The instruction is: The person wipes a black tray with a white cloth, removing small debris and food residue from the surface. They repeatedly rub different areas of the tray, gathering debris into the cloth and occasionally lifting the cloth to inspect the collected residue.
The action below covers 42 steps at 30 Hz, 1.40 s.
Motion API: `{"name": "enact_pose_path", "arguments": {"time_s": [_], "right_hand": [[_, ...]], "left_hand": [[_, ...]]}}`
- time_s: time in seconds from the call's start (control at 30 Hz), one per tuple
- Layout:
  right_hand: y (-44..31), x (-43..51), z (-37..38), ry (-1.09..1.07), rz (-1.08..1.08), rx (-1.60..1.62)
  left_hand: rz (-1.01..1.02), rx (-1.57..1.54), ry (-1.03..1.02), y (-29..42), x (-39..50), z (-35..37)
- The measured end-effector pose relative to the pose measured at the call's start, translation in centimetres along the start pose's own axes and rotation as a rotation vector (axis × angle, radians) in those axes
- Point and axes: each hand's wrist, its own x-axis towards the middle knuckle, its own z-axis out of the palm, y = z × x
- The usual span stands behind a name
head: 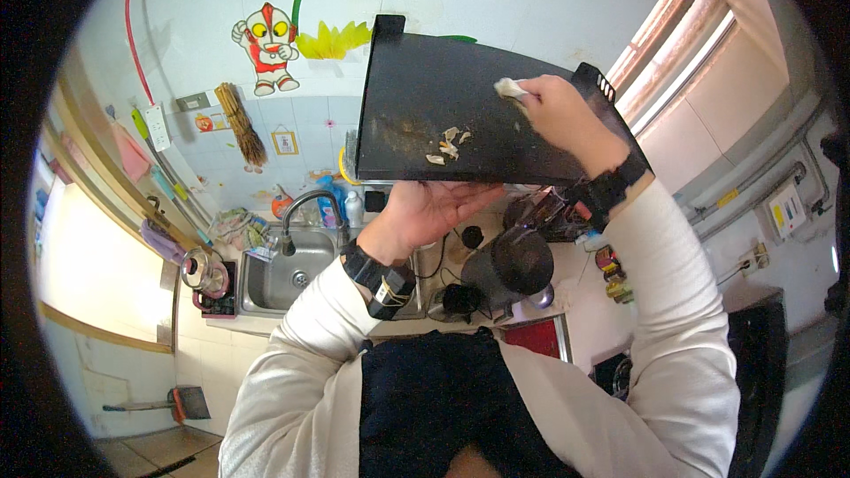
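A black wall shelf [458, 79] fills the upper middle of the view, raised above the counter. My right hand [564, 113] is over its surface, fingers closed on a crumpled whitish cloth or tissue [510, 87]. Dry pale scraps [450, 145] lie near the shelf's front edge, beside a brownish stained patch [398, 131]. Just below that front edge is my left hand [431, 212], palm up with the fingers extended and nothing seen in it. Whether its fingertips touch the shelf's underside is not plain.
Below are a steel sink [299, 275] with a curved faucet [312, 199], bottles [330, 202], a crumpled patterned cloth [239, 229] and a glass kettle [204, 272]. A dark pan [521, 262] and cables sit right of the sink. A straw brush [240, 125] hangs on the wall.
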Motion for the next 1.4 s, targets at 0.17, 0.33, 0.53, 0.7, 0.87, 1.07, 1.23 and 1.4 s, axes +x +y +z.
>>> {"name": "enact_pose_path", "arguments": {"time_s": [0.17, 0.33, 0.53, 0.7, 0.87, 1.07, 1.23, 1.4], "right_hand": [[6.9, 1.5, 0.5, -0.168, 0.231, -0.324], [5.0, 2.3, 3.8, -0.186, 0.261, -0.313], [0.8, 1.3, 1.7, -0.325, 0.074, 0.196], [5.1, 1.5, -0.7, -0.089, -0.065, -0.356], [5.7, 2.5, 1.6, -0.258, 0.286, -0.077], [-1.7, 2.0, 4.4, -0.283, -0.056, 0.179], [-5.9, 0.5, 4.7, -0.260, -0.243, 0.347], [-7.6, -0.5, 4.9, -0.257, -0.272, 0.330]], "left_hand": [[0.025, -0.033, 0.013, 0.5, -1.3, 0.3], [-0.031, -0.091, 0.108, 1.0, -2.2, 0.8], [-0.026, 0.017, 0.030, 1.0, -2.0, 0.6], [-0.041, -0.061, 0.033, 1.2, -2.0, 0.6], [-0.057, -0.188, 0.079, 1.3, -2.6, 0.9], [-0.018, -0.075, -0.033, 1.2, -2.6, 0.4], [-0.049, -0.223, -0.029, 1.3, -2.6, 0.2], [-0.048, -0.278, -0.017, 1.2, -2.6, 0.3]]}}
